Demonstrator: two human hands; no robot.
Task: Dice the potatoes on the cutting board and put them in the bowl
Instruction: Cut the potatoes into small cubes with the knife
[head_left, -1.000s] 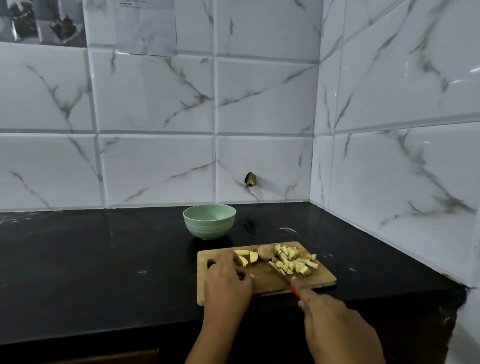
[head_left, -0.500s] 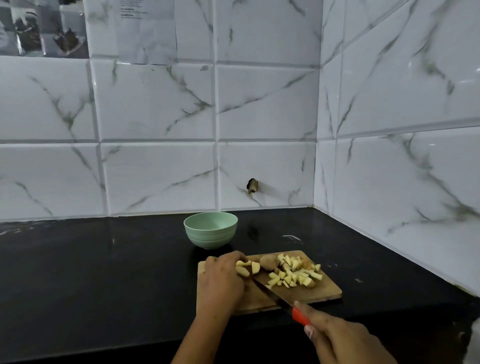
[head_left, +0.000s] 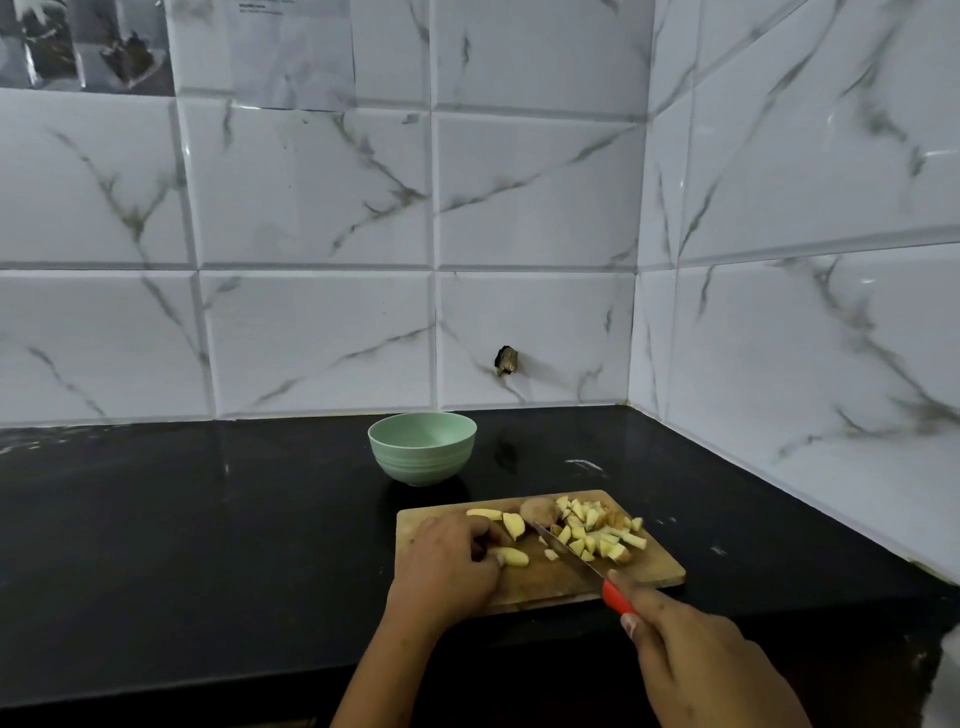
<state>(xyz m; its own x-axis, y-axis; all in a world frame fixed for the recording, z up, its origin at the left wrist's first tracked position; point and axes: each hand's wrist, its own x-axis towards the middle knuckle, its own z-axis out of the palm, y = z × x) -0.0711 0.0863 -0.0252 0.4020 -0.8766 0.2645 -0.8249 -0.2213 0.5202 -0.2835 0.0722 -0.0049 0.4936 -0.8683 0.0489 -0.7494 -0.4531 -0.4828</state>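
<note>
On the cutting board (head_left: 545, 590), the left hand (head_left: 447, 566) is pinning a potato wedge (head_left: 514, 557) under curled fingertips (head_left: 498, 560); the right hand (head_left: 696, 660) is wrapping its fingers around the knife (head_left: 571, 558) handle. Firm, light and probably slippery, the wedge is wanting a hold at its left end.

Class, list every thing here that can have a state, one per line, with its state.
bowl: upright, no potato seen inside.
board: flat on counter.
dice: heaped on board, not in bowl.
wedge: uncut, on board.
potato end: uncut, skin on.
knife: blade beside dice.
left hand: holds wedge.
right hand: grips knife.
</note>
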